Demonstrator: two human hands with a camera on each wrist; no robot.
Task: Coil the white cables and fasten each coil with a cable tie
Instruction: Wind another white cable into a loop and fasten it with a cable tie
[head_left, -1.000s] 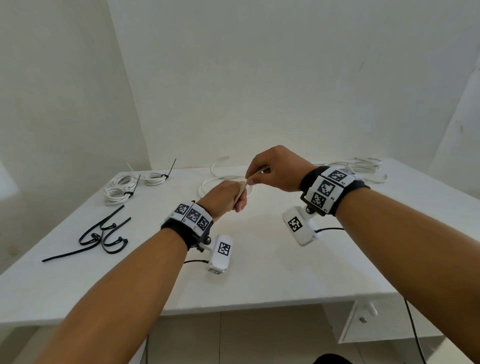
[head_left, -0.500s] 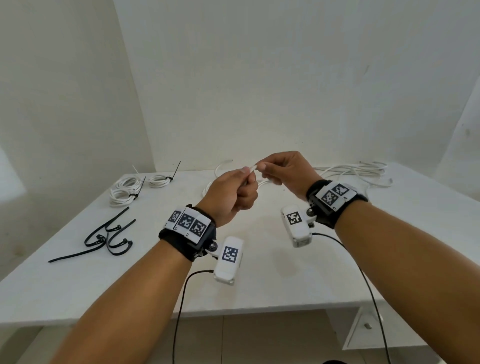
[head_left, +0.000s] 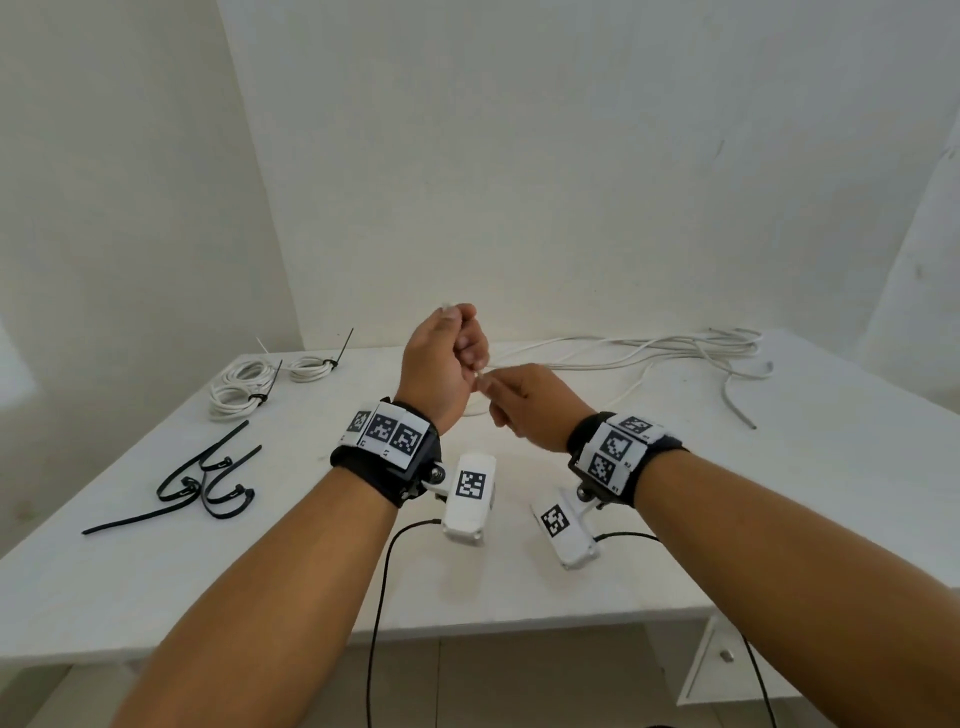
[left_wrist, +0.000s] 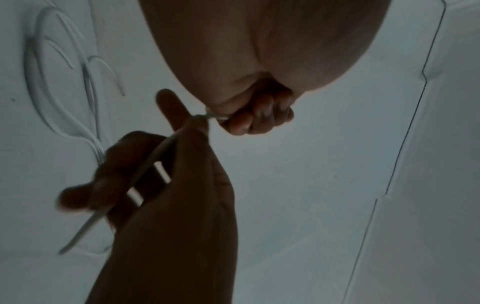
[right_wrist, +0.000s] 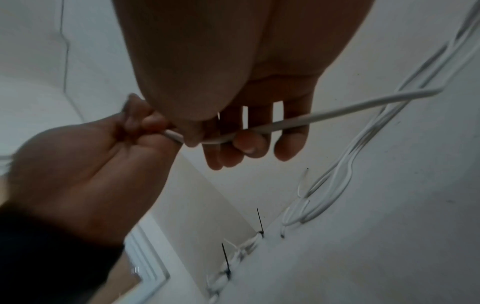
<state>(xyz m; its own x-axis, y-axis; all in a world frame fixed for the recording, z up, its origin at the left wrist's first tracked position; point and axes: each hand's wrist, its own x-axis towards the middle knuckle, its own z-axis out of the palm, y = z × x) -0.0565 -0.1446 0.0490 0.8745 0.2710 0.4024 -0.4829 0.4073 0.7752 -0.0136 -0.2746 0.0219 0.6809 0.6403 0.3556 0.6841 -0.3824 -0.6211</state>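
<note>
White desk (head_left: 311, 571) under both forearms, which reach out over its near edge. Above its middle the left hand (head_left: 441, 364) is a raised fist, curled round the loose white cable (right_wrist: 311, 117), whose tip pokes out on top; half a second ago it sat lower, level with the other. The right hand (head_left: 530, 405), just beside and below, pinches the same cable with its other fingers slack. From there the cable runs away rightward to the desk's far right. Black cable ties (head_left: 208, 483) lie left; two tied coils (head_left: 244, 389) far left.
</note>
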